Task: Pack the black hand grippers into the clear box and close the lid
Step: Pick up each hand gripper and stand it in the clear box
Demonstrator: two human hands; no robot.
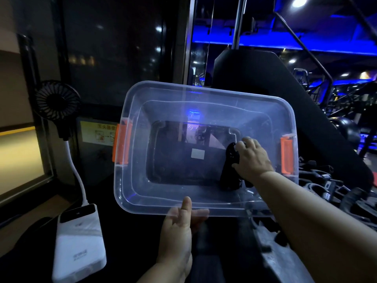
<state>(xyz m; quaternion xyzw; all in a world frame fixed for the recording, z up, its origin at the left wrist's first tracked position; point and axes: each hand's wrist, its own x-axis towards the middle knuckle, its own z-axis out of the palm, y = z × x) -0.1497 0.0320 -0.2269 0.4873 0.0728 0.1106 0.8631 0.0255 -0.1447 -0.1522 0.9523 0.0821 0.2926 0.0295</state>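
Note:
The clear box (130,186) with orange latches is tilted up toward me, its opening facing the camera. My left hand (181,223) grips its near rim, thumb over the edge and fingers underneath. My right hand (252,158) reaches inside at the right end and holds a black hand gripper (229,170), which touches the box's bottom. More black hand grippers (318,186) lie in a pile to the right, outside the box. No lid is in sight.
A white power bank (79,242) lies at lower left, cabled to a small black fan (57,101) standing behind it. Dark gym machines fill the right background. A dark wall and window stand behind the box.

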